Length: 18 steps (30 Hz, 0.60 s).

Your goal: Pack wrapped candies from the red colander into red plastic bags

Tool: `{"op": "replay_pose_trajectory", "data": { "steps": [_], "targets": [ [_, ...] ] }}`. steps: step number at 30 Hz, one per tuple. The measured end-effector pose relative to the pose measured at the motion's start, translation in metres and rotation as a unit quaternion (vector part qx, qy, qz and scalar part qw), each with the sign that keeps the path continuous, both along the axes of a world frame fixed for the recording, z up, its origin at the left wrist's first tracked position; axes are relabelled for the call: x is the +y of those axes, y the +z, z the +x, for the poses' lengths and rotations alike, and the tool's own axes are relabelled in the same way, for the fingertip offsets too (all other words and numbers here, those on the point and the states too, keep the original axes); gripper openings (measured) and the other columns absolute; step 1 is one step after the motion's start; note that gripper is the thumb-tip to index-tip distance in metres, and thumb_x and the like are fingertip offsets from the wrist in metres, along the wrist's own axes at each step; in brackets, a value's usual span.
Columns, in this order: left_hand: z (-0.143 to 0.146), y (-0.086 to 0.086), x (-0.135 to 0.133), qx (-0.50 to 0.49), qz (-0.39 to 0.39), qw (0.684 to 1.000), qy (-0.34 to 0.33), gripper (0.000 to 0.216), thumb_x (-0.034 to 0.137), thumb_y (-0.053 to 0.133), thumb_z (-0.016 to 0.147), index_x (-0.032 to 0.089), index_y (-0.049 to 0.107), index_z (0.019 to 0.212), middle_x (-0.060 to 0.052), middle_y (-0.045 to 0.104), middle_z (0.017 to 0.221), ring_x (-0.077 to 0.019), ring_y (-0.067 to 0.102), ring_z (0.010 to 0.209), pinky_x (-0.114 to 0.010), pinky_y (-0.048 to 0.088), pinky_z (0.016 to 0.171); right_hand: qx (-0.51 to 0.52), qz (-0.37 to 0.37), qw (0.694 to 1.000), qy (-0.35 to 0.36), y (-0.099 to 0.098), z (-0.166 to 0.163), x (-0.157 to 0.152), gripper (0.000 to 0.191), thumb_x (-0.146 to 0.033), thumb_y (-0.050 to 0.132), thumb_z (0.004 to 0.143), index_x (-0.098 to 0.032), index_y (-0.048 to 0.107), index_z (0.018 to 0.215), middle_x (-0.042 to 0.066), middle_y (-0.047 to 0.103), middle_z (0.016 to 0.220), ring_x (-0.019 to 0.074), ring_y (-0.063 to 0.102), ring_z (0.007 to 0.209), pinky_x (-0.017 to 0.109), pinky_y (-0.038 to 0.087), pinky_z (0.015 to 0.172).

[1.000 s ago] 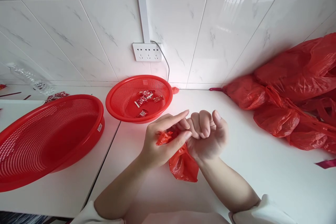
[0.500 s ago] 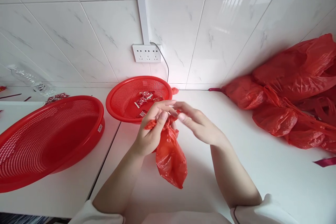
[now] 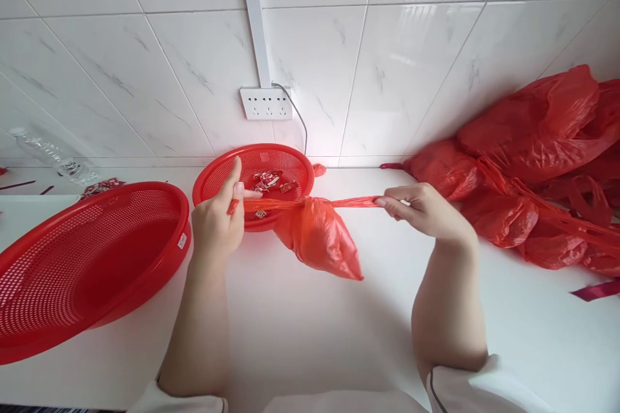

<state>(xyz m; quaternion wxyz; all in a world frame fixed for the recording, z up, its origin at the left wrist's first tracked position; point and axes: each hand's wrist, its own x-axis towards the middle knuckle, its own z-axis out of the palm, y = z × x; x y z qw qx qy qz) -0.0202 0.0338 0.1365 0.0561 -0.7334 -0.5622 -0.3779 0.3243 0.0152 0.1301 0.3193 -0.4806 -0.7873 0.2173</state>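
Observation:
A small red plastic bag (image 3: 320, 237) hangs between my hands above the white counter, its two handles pulled taut sideways. My left hand (image 3: 217, 222) pinches the left handle in front of the small red basket (image 3: 213, 175), index finger raised. My right hand (image 3: 420, 210) pinches the right handle, fingers closed on it. The bag's full body sags below the stretched handles.
The small red basket holds several red-wrapped sweets (image 3: 268, 182). A large red mesh basket (image 3: 72, 258) sits at the left. A heap of filled red bags (image 3: 533, 168) lies at the right against the tiled wall. A wall socket (image 3: 265, 103) and a plastic bottle (image 3: 48, 153) stand behind.
My hands were together at the bag's top; they have moved apart, left and right, stretching the handles tight. The bag has risen and shifted toward the small basket.

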Motion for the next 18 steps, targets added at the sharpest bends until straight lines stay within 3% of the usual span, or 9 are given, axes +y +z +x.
{"op": "replay_pose_trajectory", "data": {
  "steps": [3, 7, 10, 15, 18],
  "targets": [
    [0.004, 0.0, 0.001, 0.009, -0.065, 0.998, -0.007, 0.047, 0.038, 0.035, 0.098, 0.027, 0.042, 0.144, 0.001, 0.072, 0.071, -0.0139, 0.058, 0.055, -0.025, 0.041, 0.058, 0.002, -0.036, 0.998, -0.043, -0.003, 0.018, -0.003, 0.043, -0.05, 0.052, 0.09, -0.02, 0.054, 0.059, 0.0, 0.056, 0.057, 0.0129, 0.051, 0.055, 0.027, 0.041, 0.057],
    [0.023, -0.007, 0.002, -0.062, -0.236, 0.961, -0.128, 0.045, 0.042, 0.039, 0.096, 0.027, 0.052, 0.136, 0.001, 0.068, 0.063, -0.0173, 0.065, 0.066, -0.027, 0.047, 0.067, -0.04, -0.107, 0.987, -0.116, -0.006, 0.031, -0.009, 0.038, -0.051, 0.053, 0.087, -0.022, 0.069, 0.068, 0.003, 0.068, 0.069, 0.0176, 0.062, 0.065, 0.028, 0.047, 0.059],
    [0.033, -0.013, 0.004, -0.085, -0.296, 0.939, -0.155, 0.042, 0.047, 0.048, 0.09, 0.026, 0.064, 0.124, -0.002, 0.071, 0.073, -0.0201, 0.067, 0.076, -0.03, 0.05, 0.073, -0.109, -0.107, 0.978, -0.14, -0.008, 0.033, -0.013, 0.032, -0.049, 0.055, 0.085, -0.025, 0.074, 0.076, 0.004, 0.071, 0.075, 0.0203, 0.064, 0.066, 0.03, 0.046, 0.053],
    [0.036, -0.011, 0.006, -0.088, -0.284, 0.947, -0.124, 0.044, 0.051, 0.056, 0.084, 0.029, 0.064, 0.121, -0.003, 0.071, 0.104, -0.0211, 0.064, 0.094, -0.032, 0.051, 0.082, -0.129, -0.05, 0.977, -0.163, -0.02, -0.011, -0.005, 0.041, -0.057, 0.052, 0.085, -0.026, 0.068, 0.107, 0.008, 0.07, 0.104, 0.0284, 0.064, 0.094, 0.039, 0.049, 0.073],
    [0.032, -0.006, 0.008, -0.097, -0.271, 0.952, -0.109, 0.043, 0.05, 0.052, 0.086, 0.027, 0.064, 0.12, -0.004, 0.069, 0.11, -0.0219, 0.063, 0.101, -0.034, 0.049, 0.091, -0.136, -0.056, 0.981, -0.127, -0.043, -0.055, 0.006, 0.067, -0.06, 0.059, 0.08, -0.024, 0.048, 0.135, 0.015, 0.055, 0.133, 0.0358, 0.049, 0.122, 0.052, 0.036, 0.099]
  ]
}}
